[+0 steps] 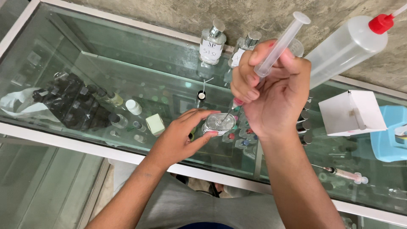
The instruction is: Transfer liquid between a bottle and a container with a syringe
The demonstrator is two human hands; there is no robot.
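small bottle (218, 123) on glass counter (127, 55), syringe (280, 44) above, box (352, 112) right

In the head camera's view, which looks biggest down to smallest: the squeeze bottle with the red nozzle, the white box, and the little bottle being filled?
1. Squeeze bottle
2. White box, though nearness to the camera may skew these two
3. Little bottle, held by the left hand, clearly smallest

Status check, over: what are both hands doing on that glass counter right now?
Left hand steadies small clear bottle on glass counter. Right hand grips syringe, needle tip at bottle's mouth. Squeeze bottle and two perfume bottles stand behind, clear of hands.
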